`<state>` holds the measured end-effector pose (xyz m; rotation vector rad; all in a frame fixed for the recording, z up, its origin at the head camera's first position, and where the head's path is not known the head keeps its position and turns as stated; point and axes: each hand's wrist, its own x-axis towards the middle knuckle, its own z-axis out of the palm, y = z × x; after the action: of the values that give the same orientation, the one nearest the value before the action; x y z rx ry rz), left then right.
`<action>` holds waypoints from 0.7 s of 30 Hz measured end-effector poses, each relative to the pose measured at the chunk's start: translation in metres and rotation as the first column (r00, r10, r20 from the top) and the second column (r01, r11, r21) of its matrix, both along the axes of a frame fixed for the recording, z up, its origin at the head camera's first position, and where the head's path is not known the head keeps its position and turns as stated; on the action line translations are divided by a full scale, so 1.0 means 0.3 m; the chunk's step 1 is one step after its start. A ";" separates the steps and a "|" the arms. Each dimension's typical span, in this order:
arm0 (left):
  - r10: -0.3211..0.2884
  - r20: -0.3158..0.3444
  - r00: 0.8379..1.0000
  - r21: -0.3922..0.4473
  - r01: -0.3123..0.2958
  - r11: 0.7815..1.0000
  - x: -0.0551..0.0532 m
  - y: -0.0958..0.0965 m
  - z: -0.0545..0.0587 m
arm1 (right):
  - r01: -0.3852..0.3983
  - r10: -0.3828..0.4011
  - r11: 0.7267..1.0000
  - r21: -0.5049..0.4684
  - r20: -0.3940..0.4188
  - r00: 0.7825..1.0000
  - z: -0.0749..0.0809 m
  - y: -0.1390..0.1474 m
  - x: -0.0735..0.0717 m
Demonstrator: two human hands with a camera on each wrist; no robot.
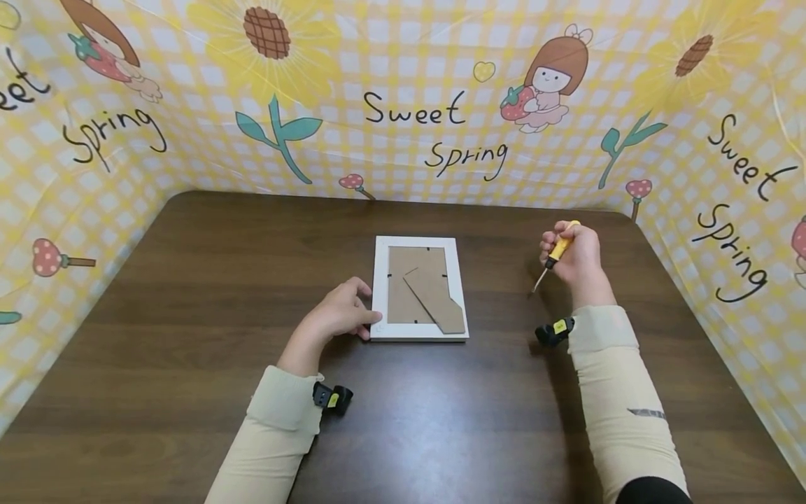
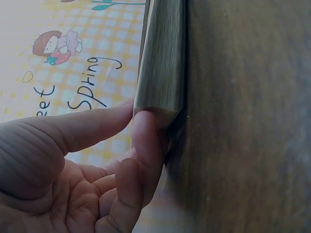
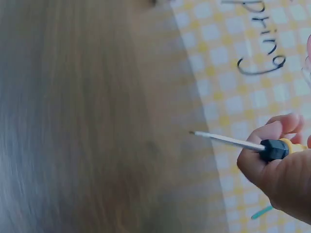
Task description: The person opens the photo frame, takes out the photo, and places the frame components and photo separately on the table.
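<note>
A white picture frame (image 1: 415,241) lies face down on the table, its brown backing board (image 1: 399,301) and fold-out stand (image 1: 443,311) facing up. Small dark tabs sit along the inner edges of the frame. At the frame's near left corner, my left hand (image 1: 336,309) pinches the edge, thumb on top and index finger against the side. The left wrist view shows the frame's edge (image 2: 163,53) close up between those fingertips. Off to the right, above the table, my right hand (image 1: 581,257) grips a screwdriver (image 1: 560,248) by its yellow and black handle. The metal shaft (image 3: 233,141) points down, apart from the frame.
The dark brown wooden table (image 1: 189,301) carries the frame near its middle. A yellow checked cloth (image 1: 403,70) with printed flowers and figures rises behind the table and along both sides. Small black cameras (image 1: 334,397) are strapped at both wrists over beige sleeves.
</note>
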<state>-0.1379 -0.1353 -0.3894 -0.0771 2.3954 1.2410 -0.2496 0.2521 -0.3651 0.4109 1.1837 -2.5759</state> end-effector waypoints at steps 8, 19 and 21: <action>0.009 0.015 1.000 0.018 -0.010 1.000 -0.004 -0.004 -0.008 | 0.079 -0.121 0.960 -0.270 -0.144 0.982 -0.002 -0.103 0.007; 0.022 -0.019 1.000 0.031 -0.022 0.999 -0.008 -0.011 -0.004 | 0.137 -0.228 0.886 -0.443 -0.159 0.961 0.020 -0.271 0.048; 0.027 -0.025 0.999 0.023 -0.026 0.999 -0.008 -0.010 -0.009 | 0.134 -0.232 0.874 -0.467 -0.159 0.959 0.025 -0.306 0.056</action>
<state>-0.1403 -0.1382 -0.3922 -0.0868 2.4093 1.2878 -0.2328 0.1604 -0.3577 0.1512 0.5763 -3.0076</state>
